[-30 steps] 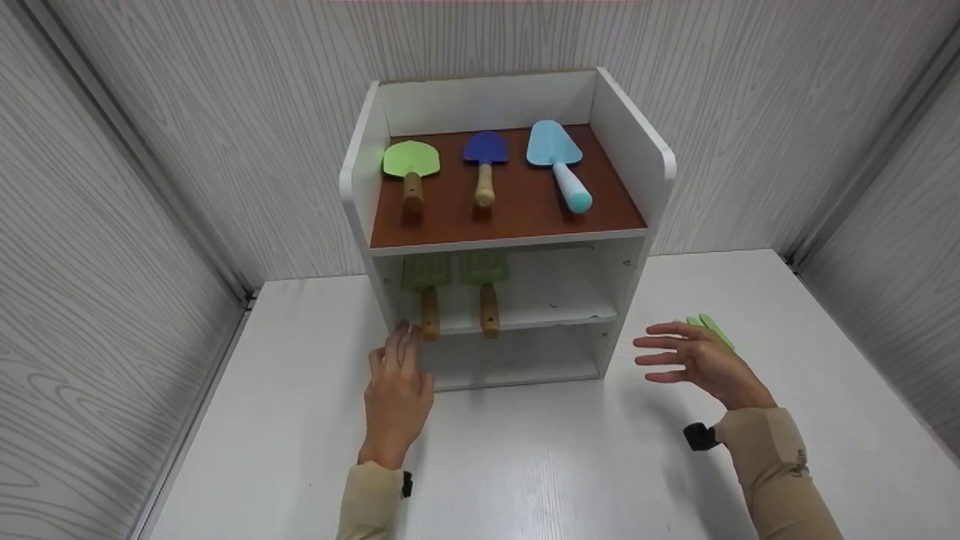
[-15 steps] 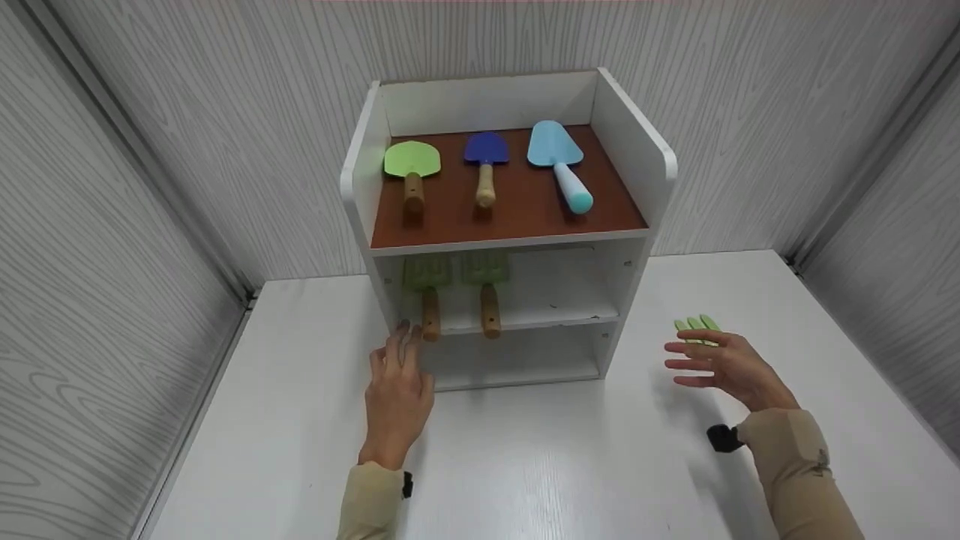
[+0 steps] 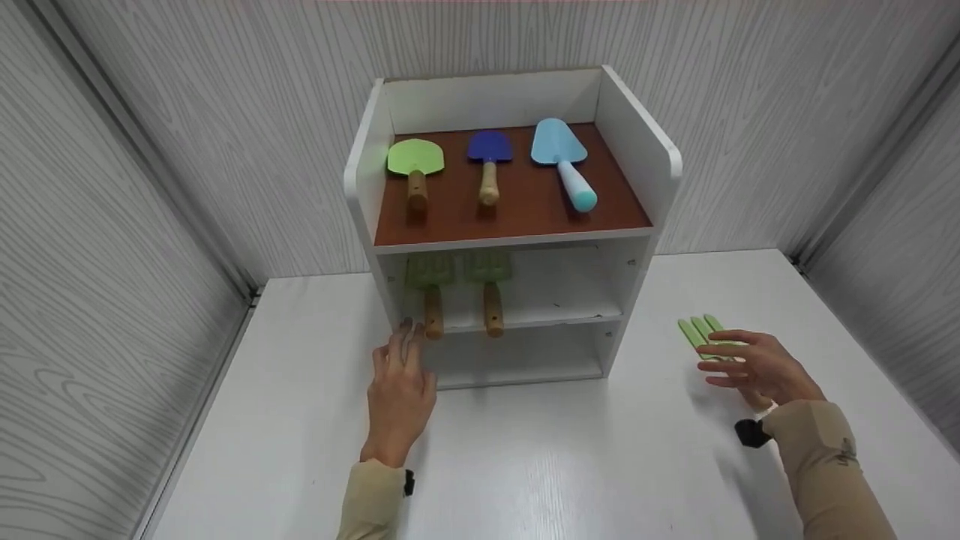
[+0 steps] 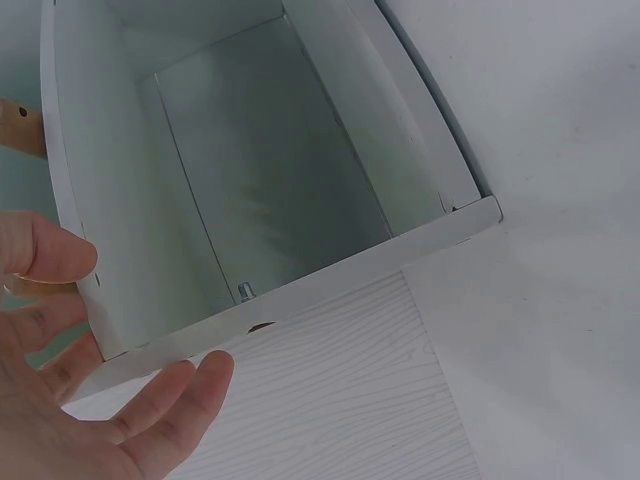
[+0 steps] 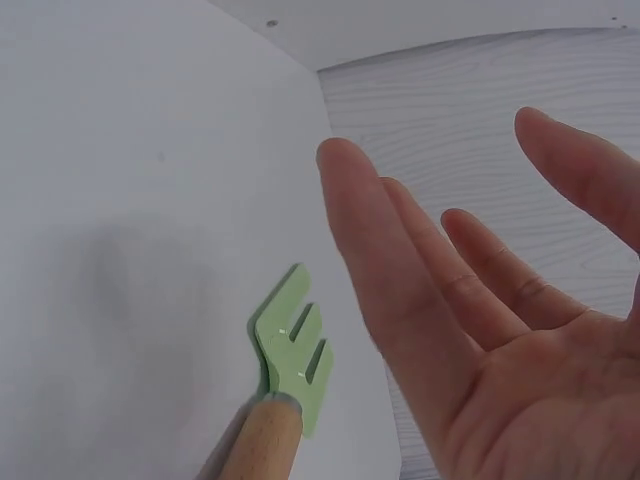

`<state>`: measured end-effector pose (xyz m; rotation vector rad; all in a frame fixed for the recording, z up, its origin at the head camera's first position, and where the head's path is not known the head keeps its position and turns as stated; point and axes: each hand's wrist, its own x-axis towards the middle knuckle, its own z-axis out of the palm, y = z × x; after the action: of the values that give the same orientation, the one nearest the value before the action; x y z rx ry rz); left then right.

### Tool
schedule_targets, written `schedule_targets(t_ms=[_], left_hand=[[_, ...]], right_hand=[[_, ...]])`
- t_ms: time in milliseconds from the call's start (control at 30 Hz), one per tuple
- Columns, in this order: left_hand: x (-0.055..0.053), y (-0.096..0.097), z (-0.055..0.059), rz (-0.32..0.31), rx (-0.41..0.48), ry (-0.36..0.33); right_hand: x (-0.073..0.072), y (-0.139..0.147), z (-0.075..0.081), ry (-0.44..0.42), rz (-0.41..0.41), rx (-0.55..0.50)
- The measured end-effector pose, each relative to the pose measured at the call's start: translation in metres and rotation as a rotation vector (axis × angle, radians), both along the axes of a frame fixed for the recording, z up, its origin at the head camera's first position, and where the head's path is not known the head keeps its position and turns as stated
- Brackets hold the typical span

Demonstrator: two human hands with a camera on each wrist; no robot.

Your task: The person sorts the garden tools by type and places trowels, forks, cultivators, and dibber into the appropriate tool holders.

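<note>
My left hand (image 3: 401, 394) rests at the front left edge of a white shelf unit (image 3: 514, 241). In the left wrist view its fingers (image 4: 200, 400) straddle the side panel, and the thumb touches the edge of the middle board. My right hand (image 3: 761, 364) hovers above a green garden hand fork (image 3: 699, 335), its fingers spread with nothing between them. In the right wrist view the fork's tines (image 5: 290, 345) and part of its wooden handle (image 5: 262, 440) lie on the white table, left of the fingers.
On the red-brown top stand a green hand trowel (image 3: 415, 159), a dark blue one (image 3: 490, 146) and a light blue one (image 3: 559, 142). Two green hand forks, with wooden handles (image 3: 433, 313) jutting forward, lie on the middle board. Grey wood-grain panels (image 3: 847, 135) enclose the table.
My right hand has moved right, away from the shelf unit and over the green hand fork, uncovering more of its tines. My left hand has stayed at the shelf edge.
</note>
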<state>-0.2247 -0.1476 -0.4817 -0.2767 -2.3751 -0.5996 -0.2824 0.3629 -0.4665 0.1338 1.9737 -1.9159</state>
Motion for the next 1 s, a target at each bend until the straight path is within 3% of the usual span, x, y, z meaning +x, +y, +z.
schedule_targets(t_ms=[200, 533, 733, 1000], left_hand=[[0.0, 0.0, 0.0, 0.007, -0.011, 0.009], [-0.001, -0.001, -0.002, -0.005, -0.014, 0.045], [-0.001, -0.001, -0.002, -0.006, -0.002, 0.025], [0.0, -0.001, -0.002, -0.002, -0.002, 0.011]], right_hand=[[-0.003, 0.007, 0.002, -0.026, -0.017, 0.114], [-0.009, 0.025, 0.007, 0.001, 0.026, 0.374], [-0.011, 0.037, 0.011, -0.002, 0.024, 0.376], [-0.008, 0.051, 0.004, -0.036, 0.025, 0.416]])
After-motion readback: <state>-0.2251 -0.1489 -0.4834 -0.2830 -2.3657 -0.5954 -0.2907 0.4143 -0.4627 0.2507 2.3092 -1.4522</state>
